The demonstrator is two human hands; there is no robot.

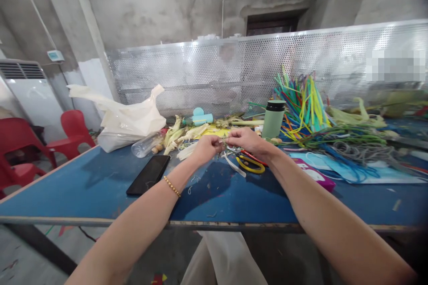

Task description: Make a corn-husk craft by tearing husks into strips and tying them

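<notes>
In the head view, the left hand (209, 146) and right hand (246, 140) nearly meet, fingertips pinching a thin greenish strand (225, 139) between them above the blue surface (214, 207), near yellow-handled scissors (257, 171) and a green bottle (273, 121).

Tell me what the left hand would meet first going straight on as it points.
Ahead of the left hand, the first thing appears to be the right hand, close by; exact depth is unclear.
</notes>
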